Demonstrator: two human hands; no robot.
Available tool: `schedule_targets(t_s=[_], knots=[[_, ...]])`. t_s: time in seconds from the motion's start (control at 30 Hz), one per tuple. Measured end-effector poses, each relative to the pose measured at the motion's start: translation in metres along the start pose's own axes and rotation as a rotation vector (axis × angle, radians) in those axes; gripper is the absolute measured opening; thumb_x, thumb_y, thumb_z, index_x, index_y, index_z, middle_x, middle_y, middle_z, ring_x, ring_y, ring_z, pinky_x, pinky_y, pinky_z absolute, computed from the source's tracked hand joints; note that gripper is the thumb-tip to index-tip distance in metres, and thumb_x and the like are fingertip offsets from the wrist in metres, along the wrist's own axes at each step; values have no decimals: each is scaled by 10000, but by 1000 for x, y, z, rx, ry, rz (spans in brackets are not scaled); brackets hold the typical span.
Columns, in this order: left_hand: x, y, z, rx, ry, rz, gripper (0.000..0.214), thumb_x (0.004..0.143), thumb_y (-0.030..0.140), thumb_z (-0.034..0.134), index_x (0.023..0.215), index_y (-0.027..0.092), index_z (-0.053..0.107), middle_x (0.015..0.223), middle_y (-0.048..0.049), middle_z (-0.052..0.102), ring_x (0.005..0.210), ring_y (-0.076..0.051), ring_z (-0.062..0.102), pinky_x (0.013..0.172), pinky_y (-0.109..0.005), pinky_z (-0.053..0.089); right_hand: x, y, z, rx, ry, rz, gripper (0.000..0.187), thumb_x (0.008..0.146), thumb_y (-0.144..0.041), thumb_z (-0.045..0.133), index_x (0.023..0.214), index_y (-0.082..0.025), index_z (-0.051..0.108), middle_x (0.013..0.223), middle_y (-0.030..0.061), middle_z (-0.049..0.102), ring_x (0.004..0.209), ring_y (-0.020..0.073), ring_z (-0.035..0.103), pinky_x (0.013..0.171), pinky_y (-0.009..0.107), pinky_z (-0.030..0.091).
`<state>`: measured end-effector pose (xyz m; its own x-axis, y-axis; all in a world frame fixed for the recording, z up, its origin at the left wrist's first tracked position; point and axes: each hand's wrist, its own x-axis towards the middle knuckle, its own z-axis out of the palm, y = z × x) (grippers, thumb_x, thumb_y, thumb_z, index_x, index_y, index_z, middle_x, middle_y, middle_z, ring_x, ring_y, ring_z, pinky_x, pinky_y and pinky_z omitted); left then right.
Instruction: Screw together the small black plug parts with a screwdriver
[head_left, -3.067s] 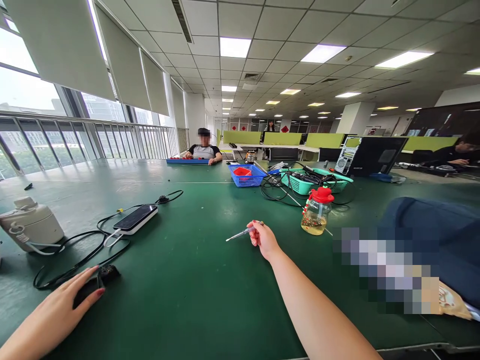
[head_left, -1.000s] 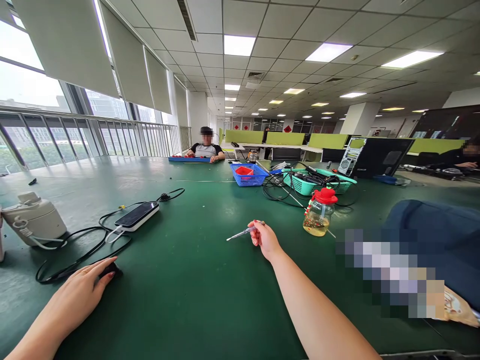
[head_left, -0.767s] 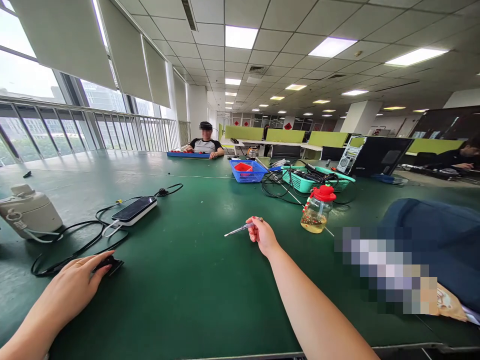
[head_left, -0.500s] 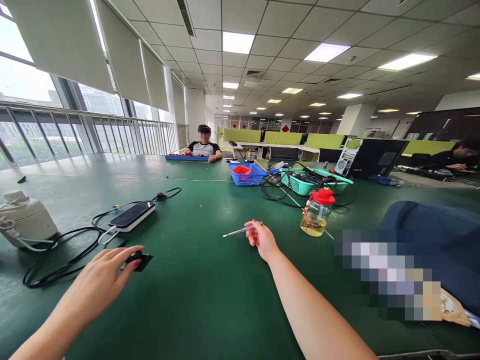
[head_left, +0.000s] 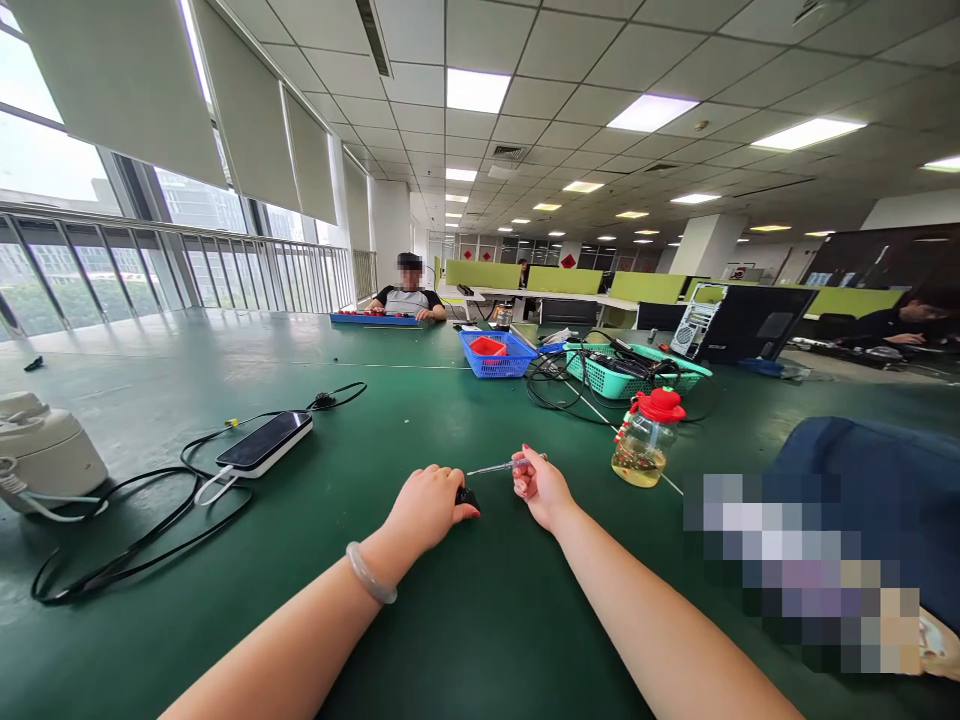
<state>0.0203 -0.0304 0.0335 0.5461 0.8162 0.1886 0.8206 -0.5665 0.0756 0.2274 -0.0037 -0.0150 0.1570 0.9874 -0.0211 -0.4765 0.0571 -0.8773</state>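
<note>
Near the middle of the green table, my left hand is closed on a small black object. Most of that object is hidden under my fingers, so its kind does not show. Just to the right, my right hand grips a slim screwdriver by its clear handle. The screwdriver's thin metal shaft points left, its tip close to the fingers of my left hand and slightly above the black object. Whether tip and object touch, I cannot tell.
A phone-like device with black cables and a beige appliance lie left. Rightward stand a red-lidded jar, a blue basket, a green basket and dark blue fabric. A person sits across.
My left hand has moved right with the black object, from beside the cables to just by the screwdriver's tip. My right hand has shifted slightly right, still holding the screwdriver.
</note>
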Motion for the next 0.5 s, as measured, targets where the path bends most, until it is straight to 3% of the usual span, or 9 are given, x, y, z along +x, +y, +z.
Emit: schedule_targets(t_s=[0.33,0.5], knots=[[2,-18,23,-231,53,-80,340,756,496,678,963,232,628,919,-51,673,951,-260,576,814,-367,446,-8,-4,2,87,-82,-11,348,677,-495,740,706,-193,571,522,-58,475,386,64,370,399,224,246],[0,-27,25,-416,52,-117,400,717,397,718,1076,241,635,1022,-36,682,1043,-254,558,911,-374,445,-26,-5,15,-79,-133,-164,380,725,-523,702,641,-197,527,532,-61,419,402,63,340,398,222,232]])
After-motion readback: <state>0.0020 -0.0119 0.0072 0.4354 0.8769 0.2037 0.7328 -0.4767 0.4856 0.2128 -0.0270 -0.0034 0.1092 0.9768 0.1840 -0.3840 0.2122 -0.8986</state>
